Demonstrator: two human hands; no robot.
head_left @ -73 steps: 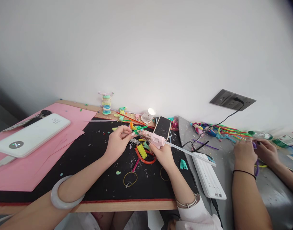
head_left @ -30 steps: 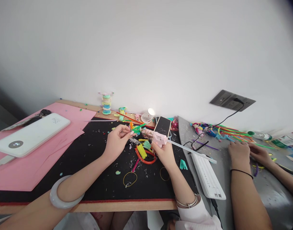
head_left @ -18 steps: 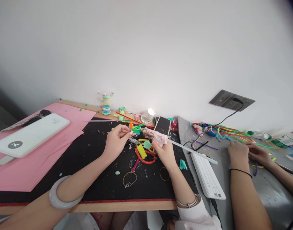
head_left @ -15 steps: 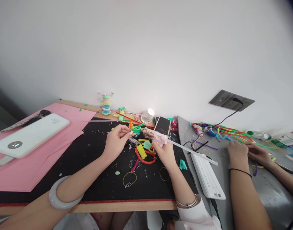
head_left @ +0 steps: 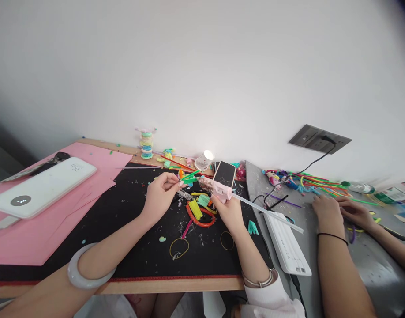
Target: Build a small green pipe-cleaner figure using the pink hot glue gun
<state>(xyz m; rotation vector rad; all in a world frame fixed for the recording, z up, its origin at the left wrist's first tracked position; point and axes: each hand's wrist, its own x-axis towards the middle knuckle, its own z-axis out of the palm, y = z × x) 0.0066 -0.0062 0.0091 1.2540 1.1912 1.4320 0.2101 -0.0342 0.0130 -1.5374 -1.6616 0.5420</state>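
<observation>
My left hand pinches a bent green pipe cleaner between thumb and fingertips. In my right hand is a pink glue gun, its nozzle end pointing left at the green pipe cleaner. A long translucent glue stick juts from the gun's back toward the right. Whether the nozzle touches the pipe cleaner I cannot tell. Below the hands, on the black mat, lie a bundle of yellow pipe cleaners, an orange-red ring and a pink piece.
Pink paper with a white power bank lies left. At the back stand a striped pipe-cleaner spool, a lit white cup and a phone. Another white power bank lies right, beside a co-worker's hands.
The glue gun has shifted very slightly to the right, and its glue stick's end sits a little lower. The co-worker's near hand has moved slightly left. My left hand stays put.
</observation>
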